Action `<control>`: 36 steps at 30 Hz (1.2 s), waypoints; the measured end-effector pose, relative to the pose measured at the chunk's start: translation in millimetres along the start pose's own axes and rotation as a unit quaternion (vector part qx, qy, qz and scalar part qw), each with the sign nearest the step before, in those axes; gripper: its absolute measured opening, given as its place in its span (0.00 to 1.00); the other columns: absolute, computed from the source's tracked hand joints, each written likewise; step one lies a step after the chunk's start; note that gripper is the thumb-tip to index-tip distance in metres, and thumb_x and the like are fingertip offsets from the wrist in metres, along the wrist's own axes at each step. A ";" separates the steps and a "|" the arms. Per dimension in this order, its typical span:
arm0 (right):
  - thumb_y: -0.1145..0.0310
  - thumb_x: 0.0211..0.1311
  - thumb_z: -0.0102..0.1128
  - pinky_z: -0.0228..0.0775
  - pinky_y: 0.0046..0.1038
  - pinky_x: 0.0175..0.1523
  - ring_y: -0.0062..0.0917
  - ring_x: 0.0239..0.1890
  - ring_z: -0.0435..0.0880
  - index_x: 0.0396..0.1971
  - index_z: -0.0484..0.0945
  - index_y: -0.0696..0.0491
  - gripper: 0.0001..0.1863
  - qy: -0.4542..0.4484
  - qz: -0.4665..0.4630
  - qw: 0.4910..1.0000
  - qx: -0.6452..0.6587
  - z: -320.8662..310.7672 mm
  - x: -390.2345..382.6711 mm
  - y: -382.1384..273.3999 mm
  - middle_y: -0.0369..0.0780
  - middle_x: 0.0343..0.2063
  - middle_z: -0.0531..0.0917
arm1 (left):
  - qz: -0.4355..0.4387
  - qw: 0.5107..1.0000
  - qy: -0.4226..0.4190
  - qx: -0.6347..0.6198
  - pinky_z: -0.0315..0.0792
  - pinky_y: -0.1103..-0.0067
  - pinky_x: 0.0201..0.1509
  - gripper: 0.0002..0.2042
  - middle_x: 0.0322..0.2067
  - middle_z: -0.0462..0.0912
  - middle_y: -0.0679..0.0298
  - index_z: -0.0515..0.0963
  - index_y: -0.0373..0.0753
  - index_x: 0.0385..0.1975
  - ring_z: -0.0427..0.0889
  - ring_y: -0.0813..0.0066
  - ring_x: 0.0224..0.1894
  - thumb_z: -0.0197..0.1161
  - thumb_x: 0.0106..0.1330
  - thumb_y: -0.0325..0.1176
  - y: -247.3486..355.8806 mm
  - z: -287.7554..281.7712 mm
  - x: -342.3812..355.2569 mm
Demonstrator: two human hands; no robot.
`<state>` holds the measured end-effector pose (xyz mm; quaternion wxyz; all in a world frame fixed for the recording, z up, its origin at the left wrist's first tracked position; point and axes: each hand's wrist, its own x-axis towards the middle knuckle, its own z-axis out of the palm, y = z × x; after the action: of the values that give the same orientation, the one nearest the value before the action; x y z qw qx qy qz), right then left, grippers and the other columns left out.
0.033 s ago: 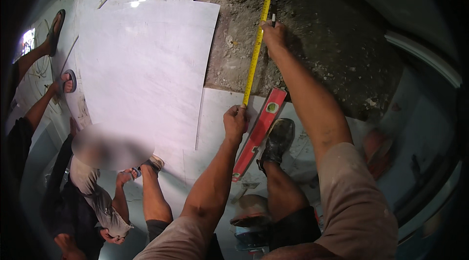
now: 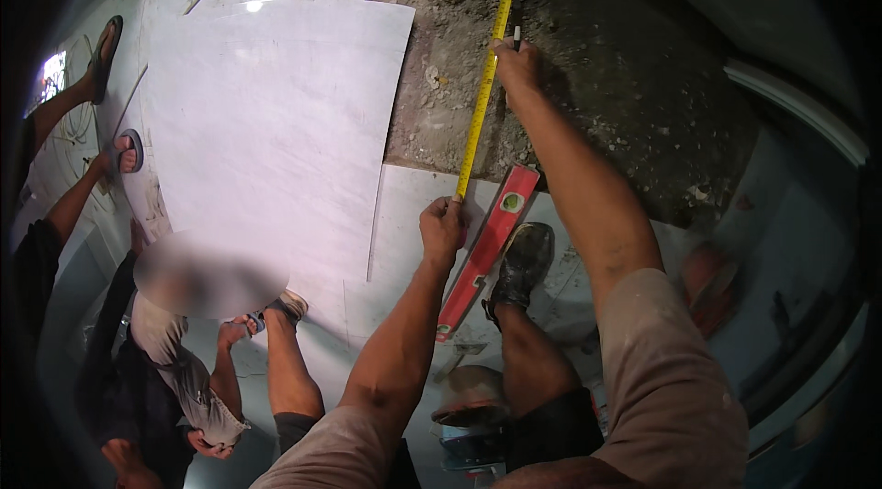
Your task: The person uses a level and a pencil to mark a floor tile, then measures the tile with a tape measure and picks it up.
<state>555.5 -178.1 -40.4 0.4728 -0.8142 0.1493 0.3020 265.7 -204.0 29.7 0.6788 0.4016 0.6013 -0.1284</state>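
Observation:
A yellow tape measure blade (image 2: 487,87) runs out over the bare dirt, past the top of the view. The fingers of my left hand (image 2: 443,228) close on its near end, at the edge of the pale tiles. Farther along, my right hand (image 2: 519,68) is closed beside the blade, its thumb side touching it. From this fist sticks up a dark pen (image 2: 517,39) with a white end. Just right of my left hand lies a red spirit level (image 2: 485,259), slanted across the tiles next to my shoe. Whether the left palm holds the tape's case is hidden.
A large white tile (image 2: 276,130) lies left of the dirt strip (image 2: 441,20). Near my feet are a trowel (image 2: 459,358) and a round, dusty object (image 2: 470,394). Another person (image 2: 138,388) crouches at lower left; a second person's sandalled feet (image 2: 108,52) stand at far left.

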 end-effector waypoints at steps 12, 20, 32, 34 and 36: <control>0.61 0.63 0.67 0.71 0.37 0.53 0.32 0.48 0.82 0.51 0.82 0.54 0.19 -0.025 0.000 0.999 -0.043 -15.5 24.7 18.4 0.45 0.46 0.85 | -0.002 0.992 0.095 0.084 0.72 0.69 0.31 0.17 0.21 0.83 0.54 0.85 0.33 0.28 0.80 0.65 0.23 0.65 0.68 0.44 -8.1 12.4 28.2; 0.65 0.67 0.59 0.72 0.35 0.47 0.31 0.41 0.81 0.48 0.83 0.59 0.16 -0.017 0.085 0.989 -0.119 -5.2 -31.3 -38.2 0.43 0.39 0.85 | -0.055 0.974 0.154 0.157 0.78 0.59 0.46 0.20 0.30 0.86 0.42 0.84 0.32 0.25 0.86 0.43 0.37 0.68 0.63 0.48 10.6 18.9 25.9; 0.66 0.65 0.63 0.60 0.26 0.28 0.20 0.24 0.69 0.37 0.83 0.54 0.08 -0.052 0.018 0.996 -0.074 -11.2 34.1 5.2 0.36 0.27 0.78 | -0.087 0.973 0.166 0.134 0.77 0.57 0.52 0.19 0.37 0.88 0.44 0.85 0.33 0.31 0.87 0.44 0.44 0.67 0.63 0.47 32.6 24.4 6.4; 0.66 0.64 0.64 0.61 0.26 0.30 0.21 0.26 0.71 0.38 0.83 0.55 0.09 -0.055 0.019 0.996 -0.070 -13.3 37.1 8.0 0.36 0.28 0.79 | -0.088 0.974 0.164 0.133 0.77 0.57 0.52 0.19 0.37 0.87 0.44 0.85 0.33 0.32 0.86 0.44 0.43 0.67 0.64 0.47 33.6 23.7 6.2; 0.66 0.64 0.65 0.63 0.26 0.31 0.21 0.28 0.73 0.39 0.83 0.55 0.09 -0.058 0.019 0.996 -0.061 -13.0 39.5 9.5 0.36 0.30 0.80 | -0.088 0.972 0.173 0.134 0.77 0.57 0.52 0.18 0.37 0.87 0.44 0.85 0.33 0.32 0.86 0.43 0.43 0.67 0.64 0.46 34.1 22.4 7.1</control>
<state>585.6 -192.4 -67.0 0.4242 -0.8197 0.1190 0.3660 305.8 -195.5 35.4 0.4905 0.4506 0.7198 -0.1956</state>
